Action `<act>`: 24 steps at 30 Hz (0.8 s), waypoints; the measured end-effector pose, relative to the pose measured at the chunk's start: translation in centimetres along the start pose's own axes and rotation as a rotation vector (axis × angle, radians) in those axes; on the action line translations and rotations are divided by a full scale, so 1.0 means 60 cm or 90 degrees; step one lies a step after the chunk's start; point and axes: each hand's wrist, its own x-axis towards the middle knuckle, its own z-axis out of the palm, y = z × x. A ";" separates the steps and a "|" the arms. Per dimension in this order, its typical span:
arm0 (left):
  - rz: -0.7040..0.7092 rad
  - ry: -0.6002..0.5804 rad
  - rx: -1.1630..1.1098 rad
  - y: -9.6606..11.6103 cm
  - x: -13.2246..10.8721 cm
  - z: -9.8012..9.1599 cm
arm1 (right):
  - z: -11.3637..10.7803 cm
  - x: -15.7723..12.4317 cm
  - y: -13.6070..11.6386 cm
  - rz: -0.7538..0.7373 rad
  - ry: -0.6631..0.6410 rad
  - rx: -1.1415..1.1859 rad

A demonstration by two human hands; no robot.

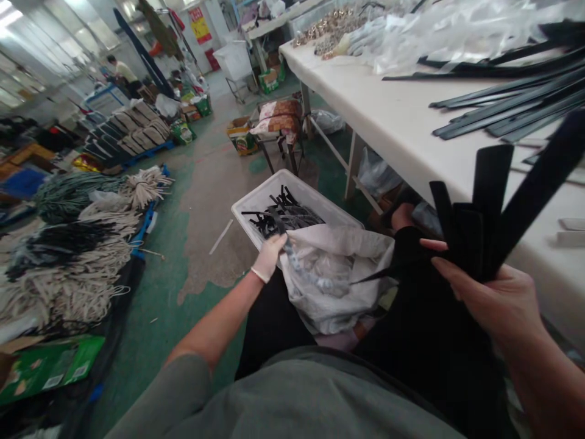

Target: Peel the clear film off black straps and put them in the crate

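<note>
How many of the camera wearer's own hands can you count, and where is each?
2. The gloved left hand is at the edge of the white bag; the right hand, beside the table, holds black strips.

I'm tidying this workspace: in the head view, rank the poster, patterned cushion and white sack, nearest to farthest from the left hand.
1. White sack: just right of the left hand.
2. Patterned cushion: ahead, beyond the white bin.
3. Poster: far background, ahead.

Free room above white bin [322,206] + floor [196,231] to L; bag [315,305] nr side, surface [347,97] edge to R in way.
</note>
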 end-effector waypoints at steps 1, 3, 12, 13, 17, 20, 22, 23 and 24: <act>0.032 0.021 -0.017 0.032 0.041 -0.007 | 0.007 0.012 -0.005 -0.014 0.017 -0.008; 0.098 0.065 -0.004 0.092 0.122 -0.014 | 0.027 0.047 -0.011 -0.051 0.041 -0.019; 0.164 0.082 0.633 0.057 0.254 0.004 | 0.065 0.123 0.032 -0.113 -0.003 -0.189; 0.104 -0.016 0.675 0.022 0.237 0.013 | 0.060 0.109 0.043 -0.084 -0.019 -0.158; -0.076 -0.267 0.766 -0.129 0.154 0.055 | 0.044 0.045 0.093 0.069 -0.054 0.001; -0.097 -0.326 0.808 -0.216 0.107 0.088 | 0.043 0.012 0.125 0.137 -0.058 0.106; -0.113 -0.347 0.845 -0.254 0.088 0.106 | 0.046 0.003 0.138 0.147 -0.052 0.117; -0.122 -0.350 0.865 -0.266 0.082 0.113 | 0.048 0.002 0.142 0.144 -0.049 0.114; -0.129 -0.351 0.883 -0.274 0.077 0.118 | 0.049 0.003 0.145 0.138 -0.044 0.112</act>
